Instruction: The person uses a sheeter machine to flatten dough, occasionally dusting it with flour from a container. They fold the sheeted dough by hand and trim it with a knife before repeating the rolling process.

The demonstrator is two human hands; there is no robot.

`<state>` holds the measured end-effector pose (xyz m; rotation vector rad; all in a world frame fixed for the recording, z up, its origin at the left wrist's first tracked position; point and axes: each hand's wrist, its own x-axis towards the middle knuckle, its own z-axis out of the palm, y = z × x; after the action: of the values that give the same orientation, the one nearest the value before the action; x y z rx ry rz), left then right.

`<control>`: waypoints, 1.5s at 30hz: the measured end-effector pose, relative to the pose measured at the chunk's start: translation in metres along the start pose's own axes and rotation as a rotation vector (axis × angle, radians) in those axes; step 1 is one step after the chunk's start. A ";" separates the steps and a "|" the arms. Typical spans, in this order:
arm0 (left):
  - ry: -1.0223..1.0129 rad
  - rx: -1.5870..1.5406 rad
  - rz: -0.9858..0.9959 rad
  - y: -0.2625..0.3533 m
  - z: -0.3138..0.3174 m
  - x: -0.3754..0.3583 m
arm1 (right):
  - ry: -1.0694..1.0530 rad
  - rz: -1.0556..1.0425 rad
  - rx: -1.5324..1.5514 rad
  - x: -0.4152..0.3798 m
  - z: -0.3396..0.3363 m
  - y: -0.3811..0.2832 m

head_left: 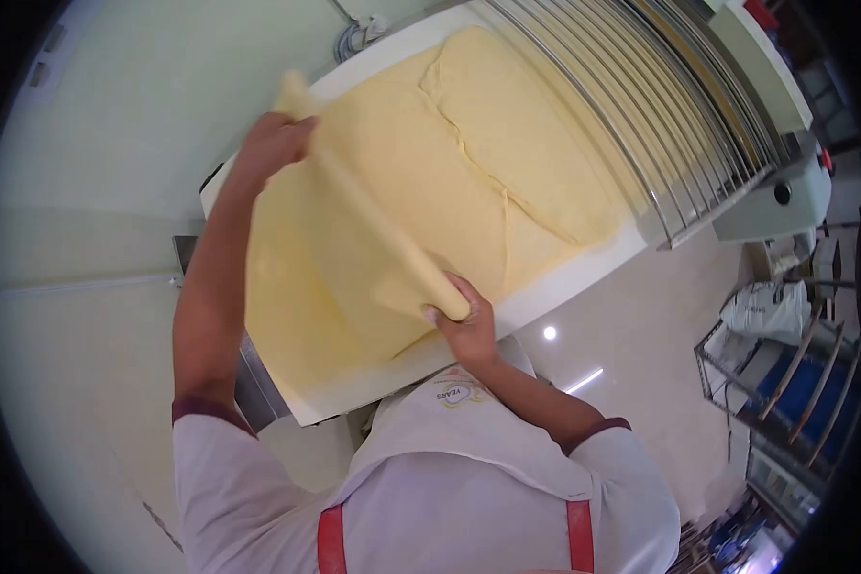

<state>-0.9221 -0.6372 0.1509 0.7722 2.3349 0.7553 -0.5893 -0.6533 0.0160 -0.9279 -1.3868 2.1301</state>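
Note:
My left hand [282, 143] is closed around the far end of a long, pale yellow rolling pin [383, 225], which is blurred along its upper part. Around its near end, close to my apron, my right hand [466, 323] is wrapped. The pin slants across a broad sheet of yellow dough [383, 124] lying on a white belt [555, 292]. Beneath the pin and to its left, more dough [301, 306] spreads toward the belt's near end. A ragged seam or fold runs through the dough's far half.
A curved metal guard of parallel bars [641, 105] covers the belt at the upper right, beside the machine housing [775, 206]. A pale wall [86, 210] stands close on the left. To the right, a metal rack [784, 383] stands on the shiny floor [622, 325].

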 end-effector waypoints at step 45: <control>0.690 -0.111 0.564 0.006 0.039 0.141 | -0.561 0.499 -0.170 0.078 -0.045 -0.110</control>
<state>-0.9896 -0.5268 0.0820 1.3022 2.6344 1.5885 -0.6102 -0.5284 0.0812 -0.8363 -1.7608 2.8409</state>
